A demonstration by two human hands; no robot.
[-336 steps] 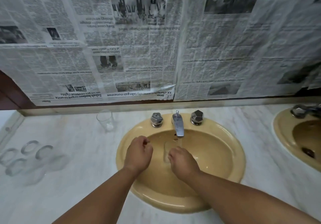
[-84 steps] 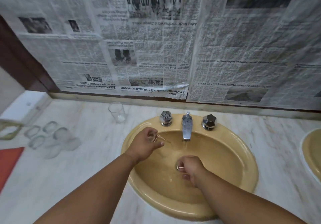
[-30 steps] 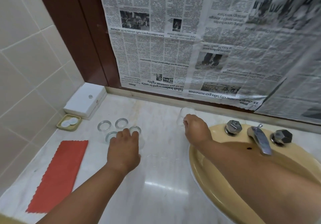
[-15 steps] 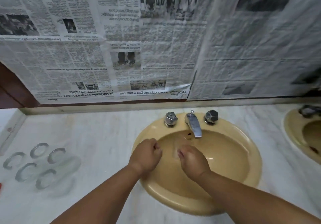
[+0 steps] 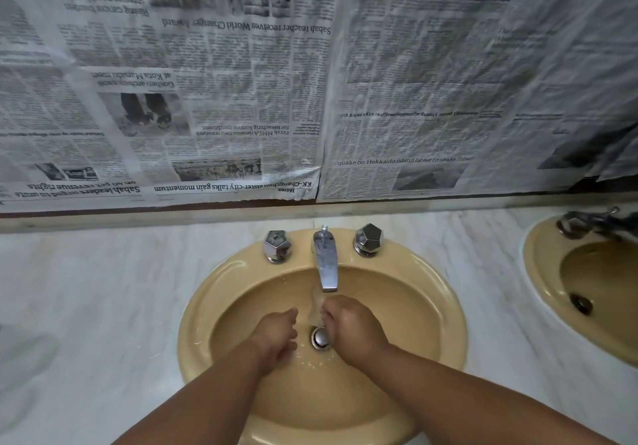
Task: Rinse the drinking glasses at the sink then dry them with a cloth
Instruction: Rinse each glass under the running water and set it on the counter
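**Both hands in the basin, under the running tap**

We see both hands low inside the yellow sink (image 5: 203, 310), on either side of the stream that falls from the chrome spout (image 5: 326, 265). The right hand (image 5: 355, 332) sits just right of the stream, knuckles up, its fingers (image 5: 329, 310) curled in toward a faint clear shape directly under the spout. We take that shape for the drinking glass (image 5: 316, 306). It is so transparent and so blurred with the water that we cannot trace its rim or base. The right fingers appear to be clamped round it.

The left hand (image 5: 276, 336) lies just left of the stream, its fingers (image 5: 291, 317) also curled. We cannot tell whether they touch the glass or hold nothing.

The metal drain (image 5: 320, 338) shows between the two hands, below the glass, with drops of water scattered on the basin floor around it. Two faceted chrome knobs flank the spout, the left knob (image 5: 277, 245) and the right knob (image 5: 368, 239).

The sink is set in a pale marble counter (image 5: 103, 289). A second yellow sink (image 5: 538, 272) is cut off at the right edge. Sheets of newspaper (image 5: 241, 99) cover the wall behind, some hung upside down.
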